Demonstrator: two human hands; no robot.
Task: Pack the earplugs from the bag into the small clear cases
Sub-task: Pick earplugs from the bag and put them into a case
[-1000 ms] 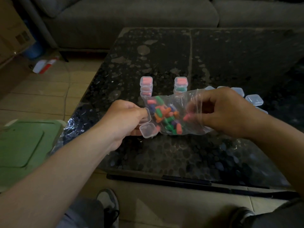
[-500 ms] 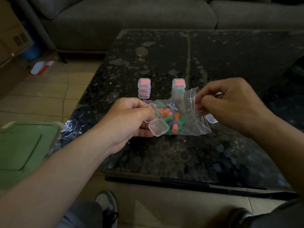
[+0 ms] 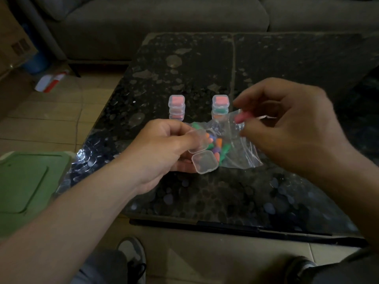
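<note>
My left hand point(image 3: 164, 148) grips a small clear case point(image 3: 202, 152) that hangs open, its empty lower half toward me. Just right of it lies the clear plastic bag point(image 3: 240, 152) with several orange, green and purple earplugs point(image 3: 217, 146) inside. My right hand point(image 3: 291, 128) is raised above the bag's mouth and pinches a pink earplug point(image 3: 242, 117) between thumb and fingers. Behind the bag stand two stacks of filled clear cases, the left stack point(image 3: 176, 107) and the right stack point(image 3: 220, 106), on the dark table point(image 3: 205, 201).
A grey sofa point(image 3: 164, 23) runs behind the table. A green bin lid point(image 3: 26, 181) sits at the left beside the table's corner. A cardboard box point(image 3: 14, 37) and a red-white item point(image 3: 51, 80) lie on the tiled floor. My shoes show below the table's front edge.
My right hand has come out of the bag and risen, carrying a pink earplug. The bag has slumped lower on the table. My left hand keeps holding the open case.
</note>
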